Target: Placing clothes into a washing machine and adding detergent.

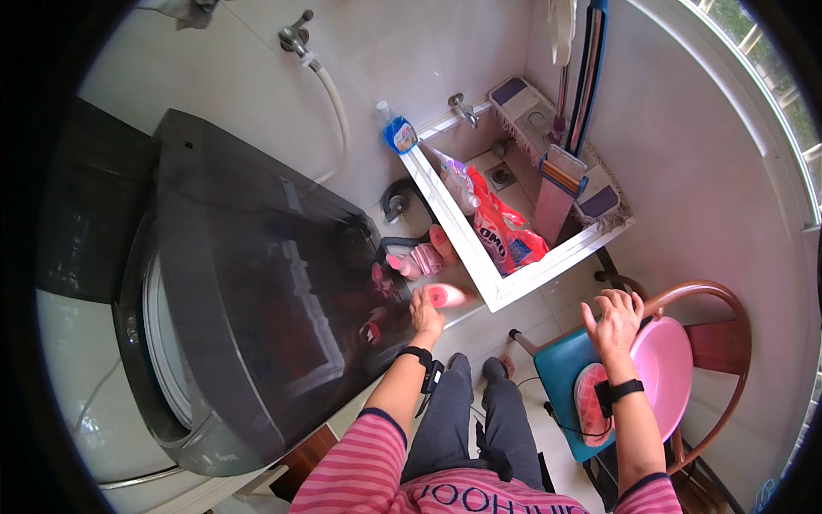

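My left hand (427, 316) has its fingers and thumb around the cap end of a pink bottle (453, 295) between the washing machine and the white-rimmed basin. Just behind it are another pink bottle (403, 266), a folded pink packet (428, 258) and a further pink container (443, 241). Off to the right, my right hand (614, 324) holds nothing, its fingers apart beside the chair's curved wooden rail (700, 290); whether it touches the rail I cannot tell. Under that forearm a red-and-white patterned object (592, 401) lies on the chair's teal seat (559, 372).
A dark washing machine (257, 270) fills the left side. The low basin's white rim (459, 241) surrounds red OMO detergent bags (504, 231) and a flat mop (536, 119). A blue liquid bottle (401, 133) stands on its corner. A pink plastic basin (664, 372) sits at the chair.
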The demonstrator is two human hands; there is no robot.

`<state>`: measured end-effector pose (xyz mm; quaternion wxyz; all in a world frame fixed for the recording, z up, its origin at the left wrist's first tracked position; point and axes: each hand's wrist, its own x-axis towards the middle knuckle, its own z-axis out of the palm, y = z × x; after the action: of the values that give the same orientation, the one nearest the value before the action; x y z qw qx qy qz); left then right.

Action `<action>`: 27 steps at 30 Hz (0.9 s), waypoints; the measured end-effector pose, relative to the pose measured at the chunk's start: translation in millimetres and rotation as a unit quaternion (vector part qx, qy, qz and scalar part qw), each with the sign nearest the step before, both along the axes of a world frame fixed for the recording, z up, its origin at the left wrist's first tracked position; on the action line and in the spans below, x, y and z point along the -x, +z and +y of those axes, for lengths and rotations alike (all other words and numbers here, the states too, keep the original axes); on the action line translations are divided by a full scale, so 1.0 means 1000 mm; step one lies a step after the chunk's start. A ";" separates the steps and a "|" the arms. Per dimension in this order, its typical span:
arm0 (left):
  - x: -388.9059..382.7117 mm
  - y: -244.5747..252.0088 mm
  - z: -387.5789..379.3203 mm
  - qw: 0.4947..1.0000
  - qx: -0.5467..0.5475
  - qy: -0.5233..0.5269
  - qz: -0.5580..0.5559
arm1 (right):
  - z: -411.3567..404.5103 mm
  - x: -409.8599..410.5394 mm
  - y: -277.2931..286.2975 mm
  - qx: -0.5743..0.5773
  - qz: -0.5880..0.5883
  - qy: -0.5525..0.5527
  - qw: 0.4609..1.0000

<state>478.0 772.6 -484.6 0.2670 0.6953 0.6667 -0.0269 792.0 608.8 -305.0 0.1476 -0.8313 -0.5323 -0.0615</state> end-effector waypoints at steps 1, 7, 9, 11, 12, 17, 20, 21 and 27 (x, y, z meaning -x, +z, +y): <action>0.000 -0.010 0.003 1.000 0.002 0.001 0.002 | 0.002 0.001 -0.002 0.002 0.001 -0.001 1.000; -0.012 -0.060 0.020 0.991 -0.007 -0.111 0.072 | 0.005 0.000 -0.017 0.021 0.003 -0.012 1.000; -0.015 -0.076 0.034 0.959 -0.006 -0.238 0.154 | 0.008 -0.002 -0.020 0.025 0.004 -0.012 1.000; -0.024 -0.093 0.042 0.940 -0.023 -0.286 0.184 | 0.009 -0.004 -0.023 0.011 0.001 -0.011 1.000; -0.034 -0.102 0.045 0.901 -0.024 -0.337 0.273 | 0.009 -0.006 -0.024 0.014 0.000 -0.014 1.000; -0.055 -0.127 0.061 0.810 0.053 -0.403 0.422 | 0.016 -0.014 -0.027 0.001 0.009 -0.007 1.000; -0.068 -0.135 0.054 0.743 0.029 -0.455 0.490 | 0.014 -0.020 -0.030 0.002 0.001 -0.008 1.000; -0.062 -0.139 0.055 0.743 0.027 -0.454 0.491 | 0.015 -0.020 -0.030 -0.002 0.003 -0.007 1.000; -0.079 -0.130 0.054 0.751 0.023 -0.482 0.451 | 0.013 -0.028 -0.032 -0.012 -0.008 -0.007 1.000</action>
<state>556.9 826.2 -614.6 -0.0970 0.8251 0.2848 -0.4782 820.5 621.3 -336.7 0.1532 -0.8326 -0.5269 -0.0752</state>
